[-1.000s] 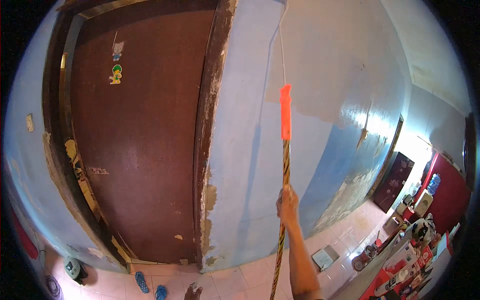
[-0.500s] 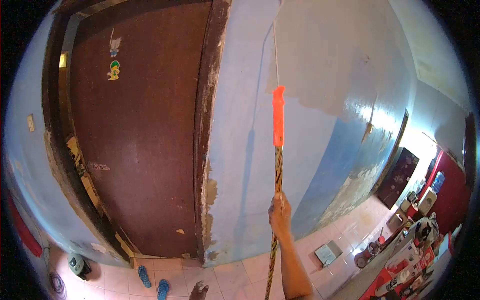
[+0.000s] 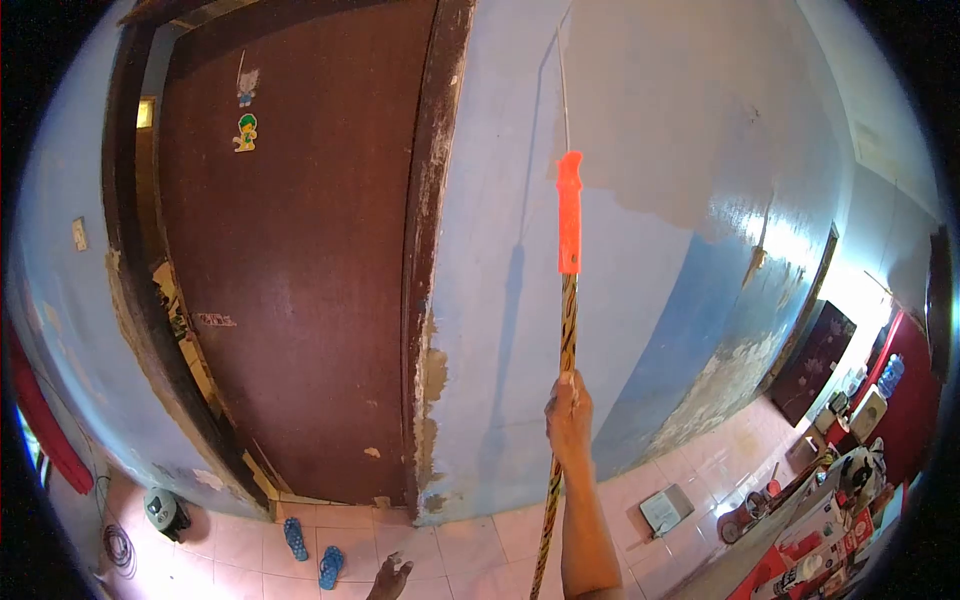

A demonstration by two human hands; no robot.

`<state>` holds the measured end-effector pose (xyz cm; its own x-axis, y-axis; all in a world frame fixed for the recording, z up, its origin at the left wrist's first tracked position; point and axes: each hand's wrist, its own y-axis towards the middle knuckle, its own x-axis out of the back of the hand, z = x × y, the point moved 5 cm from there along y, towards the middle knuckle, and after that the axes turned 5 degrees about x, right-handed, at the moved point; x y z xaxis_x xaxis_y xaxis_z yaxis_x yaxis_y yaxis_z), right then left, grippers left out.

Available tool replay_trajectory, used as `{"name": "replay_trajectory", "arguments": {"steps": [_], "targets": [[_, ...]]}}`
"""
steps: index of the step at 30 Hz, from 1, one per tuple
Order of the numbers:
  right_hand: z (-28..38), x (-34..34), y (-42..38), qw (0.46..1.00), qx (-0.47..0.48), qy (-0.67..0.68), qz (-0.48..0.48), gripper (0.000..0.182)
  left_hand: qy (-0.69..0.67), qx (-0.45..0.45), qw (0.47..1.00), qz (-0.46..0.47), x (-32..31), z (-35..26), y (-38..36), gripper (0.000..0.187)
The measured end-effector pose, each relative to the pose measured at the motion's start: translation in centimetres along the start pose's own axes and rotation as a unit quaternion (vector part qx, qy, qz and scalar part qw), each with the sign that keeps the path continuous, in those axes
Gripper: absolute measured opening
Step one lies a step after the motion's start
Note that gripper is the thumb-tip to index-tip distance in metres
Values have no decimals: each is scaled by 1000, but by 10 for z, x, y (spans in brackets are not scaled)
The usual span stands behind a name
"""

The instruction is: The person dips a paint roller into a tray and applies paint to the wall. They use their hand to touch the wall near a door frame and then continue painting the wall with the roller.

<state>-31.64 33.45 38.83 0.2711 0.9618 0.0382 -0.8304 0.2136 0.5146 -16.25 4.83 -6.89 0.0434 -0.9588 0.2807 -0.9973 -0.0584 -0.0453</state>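
My right hand [image 3: 569, 415] is closed round a long pole [image 3: 569, 325] patterned in yellow and black. At the pole's upper end sits an orange handle [image 3: 569, 215], from which a thin rod [image 3: 564, 90] runs up in front of the wall [image 3: 490, 300]. The pole's lower part slants down past my forearm. Low in the view, my left hand [image 3: 391, 577] hangs over the tiled floor, its fingers apart and nothing in them. The wall is pale blue with a grey-beige patch [image 3: 680, 110] at the top.
A brown door [image 3: 300, 260] stands left of the wall. Blue slippers [image 3: 330, 567] and a green-grey device [image 3: 165, 512] are on the floor. A grey tray [image 3: 666, 510] lies right of my forearm, with a cluttered table [image 3: 810, 545] beyond it.
The view has shifted, so door and wall sit further right. The handle and my right hand appear slightly higher and further right. More of my left hand shows.
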Motion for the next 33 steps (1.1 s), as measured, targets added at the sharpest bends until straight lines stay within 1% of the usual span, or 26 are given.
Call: {"name": "replay_trajectory", "arguments": {"steps": [1,3,7,9,13,15,16,18,19,21,22,24,26,28,30,32,33], "targets": [[-3,0,1,1000,-2,3,1,33,2,2,1000,-2,1,-1,-3,53],[-8,0,6,999,41,-14,-22,41,3,69,998,7,1,-3,-8,56],[-20,0,-18,995,74,-44,-44,42,8,30,1000,5,0,-1,-6,57],[-23,0,-18,1000,0,-8,-8,38,-14,77,997,5,-2,12,-3,57],[6,3,15,1000,-9,18,-2,37,23,72,997,2,-2,11,-4,56],[5,3,23,999,10,36,-7,44,-10,56,998,-10,-4,11,-2,56],[-5,2,18,999,9,36,-8,44,-10,57,998,-9,-4,9,-3,56],[-36,2,-2,999,46,16,-19,45,-37,76,996,3,-5,6,-4,56],[-51,0,-10,999,46,15,-17,45,-39,76,996,2,-4,6,-5,56],[-70,-2,-21,998,47,2,-34,46,-9,67,998,-19,-1,5,-7,56],[-57,-3,-17,998,47,0,-35,46,-9,67,998,-17,0,2,-10,56],[-27,-6,3,1000,5,8,-14,42,27,106,994,-25,7,-3,-17,57],[7,-7,29,1000,-7,15,0,43,35,92,995,-24,7,-5,-15,58],[13,-6,34,999,-19,23,11,44,45,78,996,-21,8,-11,-12,59],[5,-9,28,999,-18,34,20,45,25,77,997,-10,3,-18,-9,60],[-39,-9,5,999,-19,23,12,45,25,70,997,-10,1,-20,-7,60],[-59,-11,-10,1000,11,23,-7,48,27,66,997,-11,1,-20,-7,59]]}}
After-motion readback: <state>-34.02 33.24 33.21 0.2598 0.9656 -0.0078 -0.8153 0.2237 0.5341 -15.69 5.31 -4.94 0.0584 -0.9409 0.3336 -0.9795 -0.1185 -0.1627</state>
